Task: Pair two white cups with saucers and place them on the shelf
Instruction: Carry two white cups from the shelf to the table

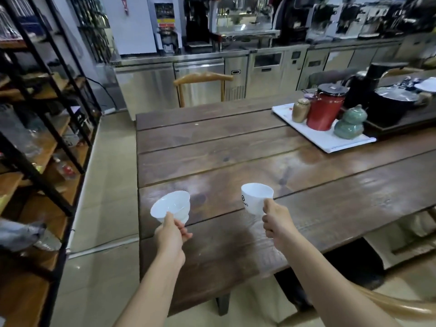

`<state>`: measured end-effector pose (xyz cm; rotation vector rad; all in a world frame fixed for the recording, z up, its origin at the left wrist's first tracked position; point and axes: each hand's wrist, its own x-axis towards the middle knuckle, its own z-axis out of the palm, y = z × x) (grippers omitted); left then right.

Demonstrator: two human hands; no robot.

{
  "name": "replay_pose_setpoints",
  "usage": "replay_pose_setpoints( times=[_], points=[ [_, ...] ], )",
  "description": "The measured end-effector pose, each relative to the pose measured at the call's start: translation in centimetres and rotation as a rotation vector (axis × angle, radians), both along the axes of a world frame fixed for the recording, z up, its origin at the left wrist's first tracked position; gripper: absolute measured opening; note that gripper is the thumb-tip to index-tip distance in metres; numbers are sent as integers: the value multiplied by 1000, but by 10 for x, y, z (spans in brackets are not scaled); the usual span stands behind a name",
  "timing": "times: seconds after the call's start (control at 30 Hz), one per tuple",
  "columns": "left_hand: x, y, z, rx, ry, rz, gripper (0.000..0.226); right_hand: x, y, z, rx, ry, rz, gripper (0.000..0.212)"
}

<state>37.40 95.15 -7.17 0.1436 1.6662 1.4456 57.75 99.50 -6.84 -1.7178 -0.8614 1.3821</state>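
My left hand (171, 233) is shut on the near rim of a white saucer (171, 205), tilted and held above the left edge of the wooden table (212, 142). There may be more than one saucer stacked; I cannot tell. My right hand (277, 223) grips a white cup (256, 198) with a dark logo, upright, a little above the table's near middle. Cup and saucer are apart, about a forearm's width between them. The shelf (49, 166), a black metal frame with wooden boards, stands at the left across a strip of floor.
A white tray (330, 140) at the table's far right carries a red canister (324, 109), a brown jar and a green gourd-shaped jar. Dark pots stand behind it. A wooden chair (203, 79) sits at the far end; steel counters line the back wall.
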Motion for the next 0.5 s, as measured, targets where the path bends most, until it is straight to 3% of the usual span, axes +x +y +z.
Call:
replay_pose_setpoints(
  times=[0.2,0.5],
  points=[
    [5,44,-11,-93,-80,-45,31,6,57,-33,-18,-65,1,30],
    [27,94,-31,-140,-202,12,34,9,111,-70,-4,24,94,29]
  ],
)
